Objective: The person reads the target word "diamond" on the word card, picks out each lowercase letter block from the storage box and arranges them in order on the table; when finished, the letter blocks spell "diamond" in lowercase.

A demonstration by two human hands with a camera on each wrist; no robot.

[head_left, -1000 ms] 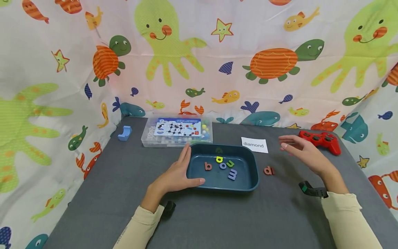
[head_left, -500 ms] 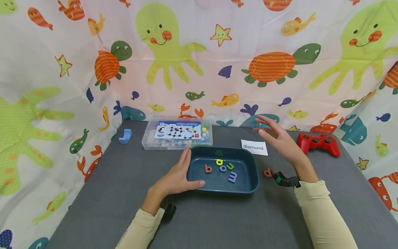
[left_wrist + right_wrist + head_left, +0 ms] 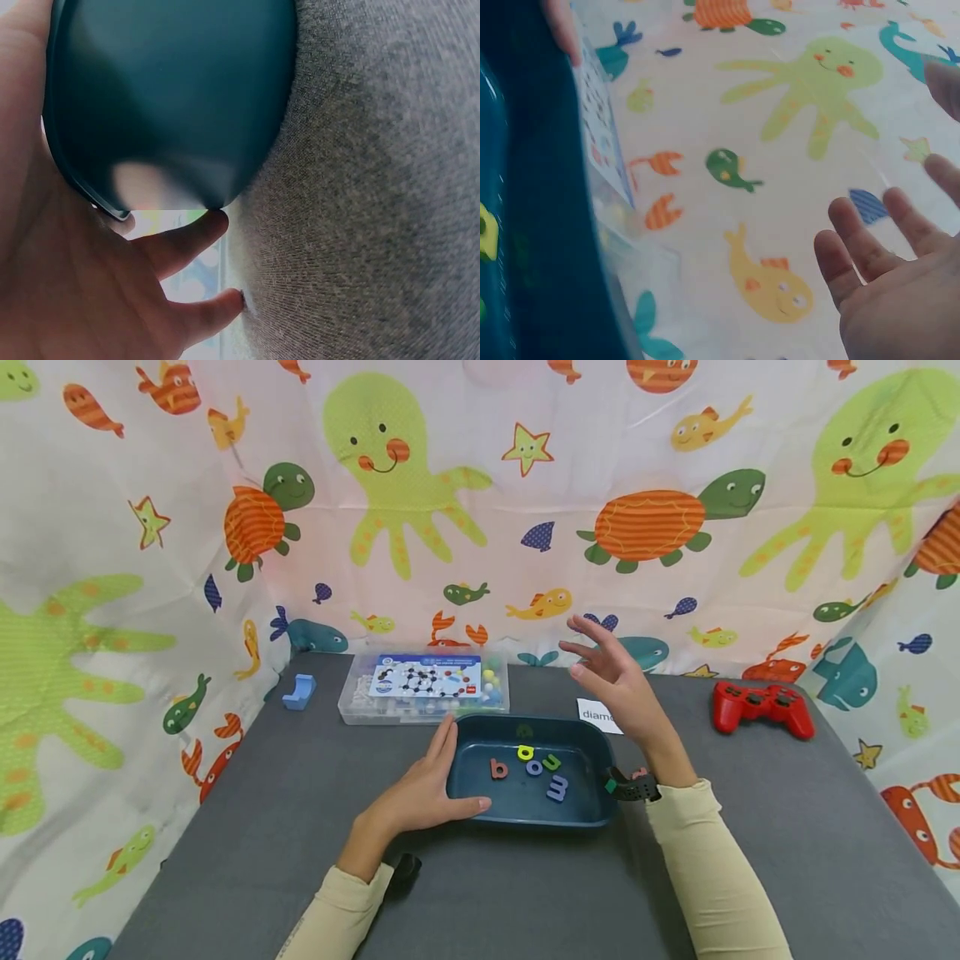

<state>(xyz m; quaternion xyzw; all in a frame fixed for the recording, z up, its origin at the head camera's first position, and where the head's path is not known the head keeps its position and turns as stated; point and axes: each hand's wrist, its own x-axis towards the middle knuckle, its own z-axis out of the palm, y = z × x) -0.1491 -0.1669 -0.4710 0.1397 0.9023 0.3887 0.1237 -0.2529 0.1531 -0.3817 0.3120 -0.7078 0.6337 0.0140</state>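
A dark blue tray (image 3: 480,814) stands mid-table with several small coloured letters in it: a brown-red b (image 3: 498,769), a yellow letter (image 3: 525,752), a purple o (image 3: 534,767), a green letter (image 3: 551,762) and a purple m (image 3: 557,788). My left hand (image 3: 420,789) rests against the tray's left end, fingers straight along the side and thumb at the front rim. My right hand (image 3: 615,685) hovers beyond the tray's right back corner, fingers spread, nothing in them. It partly covers a white card (image 3: 597,715) printed "diamond". Red-brown letters (image 3: 639,773) show just behind the right wrist strap.
Behind the tray lies a clear plastic case (image 3: 423,689) of small parts with a molecule-picture label. A light blue plastic piece (image 3: 300,692) sits at the back left. A red game controller (image 3: 762,708) lies at the back right. A sea-animal patterned curtain (image 3: 450,485) hangs behind the table.
My right hand has moved left, from near the game controller to over the word card, its wrist now covering most of the loose red-brown letters. The left hand stays on the tray.
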